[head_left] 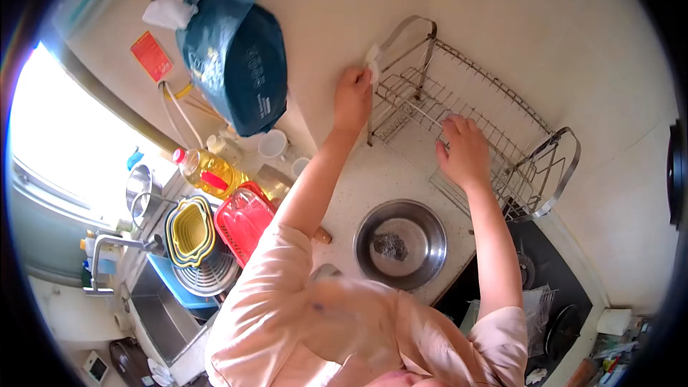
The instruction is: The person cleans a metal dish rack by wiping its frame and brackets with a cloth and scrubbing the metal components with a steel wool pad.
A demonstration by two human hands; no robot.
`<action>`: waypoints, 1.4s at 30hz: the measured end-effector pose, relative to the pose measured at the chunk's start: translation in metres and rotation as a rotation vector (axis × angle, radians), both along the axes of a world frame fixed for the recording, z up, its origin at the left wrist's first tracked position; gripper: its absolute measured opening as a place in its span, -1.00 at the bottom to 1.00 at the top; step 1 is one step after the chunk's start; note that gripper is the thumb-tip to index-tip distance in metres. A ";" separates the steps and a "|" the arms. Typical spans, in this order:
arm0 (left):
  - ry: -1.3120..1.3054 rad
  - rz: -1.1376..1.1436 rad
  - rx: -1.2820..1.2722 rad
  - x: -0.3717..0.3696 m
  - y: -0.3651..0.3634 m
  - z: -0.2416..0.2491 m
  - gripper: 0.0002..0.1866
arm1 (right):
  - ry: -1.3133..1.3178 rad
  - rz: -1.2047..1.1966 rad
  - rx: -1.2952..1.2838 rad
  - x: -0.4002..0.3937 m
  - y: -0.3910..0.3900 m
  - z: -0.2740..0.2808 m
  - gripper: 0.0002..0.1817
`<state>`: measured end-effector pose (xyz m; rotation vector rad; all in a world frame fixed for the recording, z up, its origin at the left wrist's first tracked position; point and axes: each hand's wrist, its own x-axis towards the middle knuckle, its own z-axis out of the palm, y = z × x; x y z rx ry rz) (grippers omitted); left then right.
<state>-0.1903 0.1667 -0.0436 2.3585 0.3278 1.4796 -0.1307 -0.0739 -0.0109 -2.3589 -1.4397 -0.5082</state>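
Observation:
A metal wire dish rack (494,97) with curved end handles stands on the counter against the wall. At its left end, my left hand (352,98) pinches a white cloth (373,63) against the upright of the frame. My right hand (464,149) is at the front of the rack, its fingers bent over the wires and the thumb apart to the left; the fingertips are partly hidden. Below and between my arms sits a round steel basin (363,244) with a dark steel-wool scourer (390,246) in it.
Left of my arm are a red plastic basket (244,222), stacked colanders (192,233), an oil bottle (211,172) and white cups (272,145). A blue bag (247,72) hangs on the wall. The sink (161,319) is lower left, a black stove (545,258) lower right.

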 end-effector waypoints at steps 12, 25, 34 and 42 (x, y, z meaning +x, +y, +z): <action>-0.179 0.008 -0.346 -0.015 -0.010 -0.016 -0.81 | -0.078 -0.001 -0.041 0.000 0.008 0.001 -0.65; -0.219 -0.057 -0.414 -0.004 -0.018 -0.080 -0.68 | -0.125 -0.015 -0.134 -0.001 0.015 0.001 -0.58; -0.414 -0.010 -0.383 0.017 -0.013 -0.079 -0.71 | -0.158 -0.044 -0.164 0.000 0.019 0.000 -0.59; -0.355 -0.024 -0.234 0.009 0.002 -0.060 -0.74 | -0.148 -0.040 -0.163 -0.003 0.019 0.002 -0.59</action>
